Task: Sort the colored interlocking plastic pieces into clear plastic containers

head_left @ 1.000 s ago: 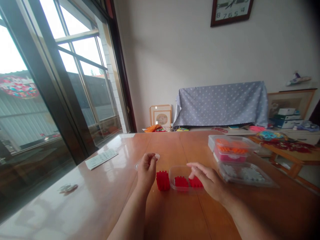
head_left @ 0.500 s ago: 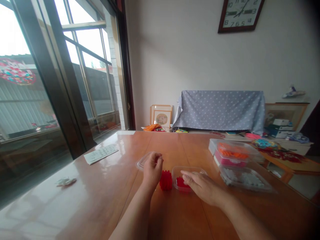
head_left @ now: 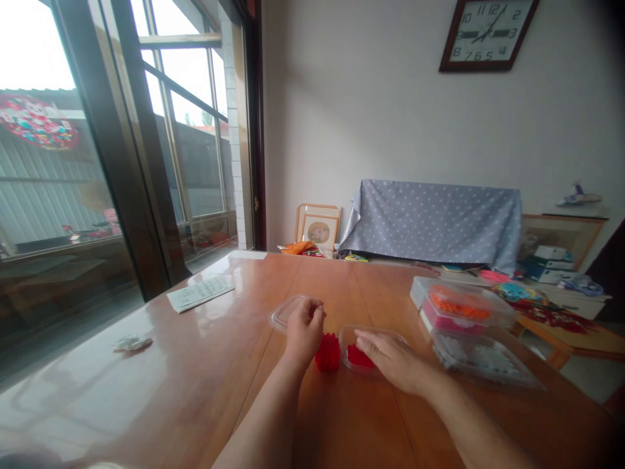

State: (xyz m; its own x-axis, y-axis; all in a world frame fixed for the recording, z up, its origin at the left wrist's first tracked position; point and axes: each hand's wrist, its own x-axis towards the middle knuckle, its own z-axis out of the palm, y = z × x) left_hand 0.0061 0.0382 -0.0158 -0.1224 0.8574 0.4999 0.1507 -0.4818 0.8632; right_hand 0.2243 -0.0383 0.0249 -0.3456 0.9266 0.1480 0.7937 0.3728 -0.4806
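Note:
My left hand (head_left: 303, 329) is curled closed, knuckles up, right above a red toothed block (head_left: 328, 352) standing on the wooden table (head_left: 205, 378). Its fingertips hover at the edge of a clear plastic lid (head_left: 282, 314); whether they pinch anything is hidden. My right hand (head_left: 390, 355) lies flat with fingers stretched over a clear plastic container (head_left: 349, 333), the fingertips reaching down to the red pieces (head_left: 357, 357) inside it. The block stands just left of the container, between my two hands.
At the right stand stacked clear boxes with orange and pink pieces (head_left: 456, 306) and a flat clear box of white pieces (head_left: 481, 357). A printed paper sheet (head_left: 201, 293) and a small crumpled white scrap (head_left: 131, 342) lie towards the window on the left.
My right hand slid left across the container and now covers most of it. My left hand moved slightly right, closer to the red block. The view tilted up.

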